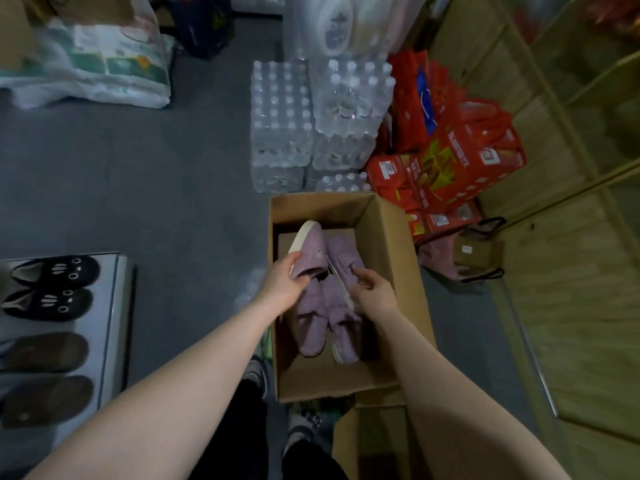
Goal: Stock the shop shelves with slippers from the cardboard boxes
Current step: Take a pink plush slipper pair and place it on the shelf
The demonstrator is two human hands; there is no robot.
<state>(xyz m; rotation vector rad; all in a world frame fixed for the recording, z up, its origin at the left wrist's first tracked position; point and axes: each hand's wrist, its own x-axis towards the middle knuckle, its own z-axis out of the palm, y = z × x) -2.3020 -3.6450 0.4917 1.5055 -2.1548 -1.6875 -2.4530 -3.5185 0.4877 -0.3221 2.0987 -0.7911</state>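
An open cardboard box (388,237) stands on the floor in front of me with several purple slippers inside. My left hand (284,289) grips the heel end of one purple slipper (311,251), which is tilted up with its cream sole showing. My right hand (374,292) grips a second purple slipper (343,261) beside it. Two more purple slippers (311,330) lie lower in the box. At the left, a grey shelf (110,306) carries a pair of black slippers (55,289) and a pair of brown slippers (45,375).
Shrink-wrapped packs of water bottles (311,126) stand just behind the box. Red gift boxes (450,161) and a small brown bag (478,251) sit to the right by a wooden counter (571,271). Packs of tissue (97,64) lie at the far left. Another cardboard box (374,441) is near my feet.
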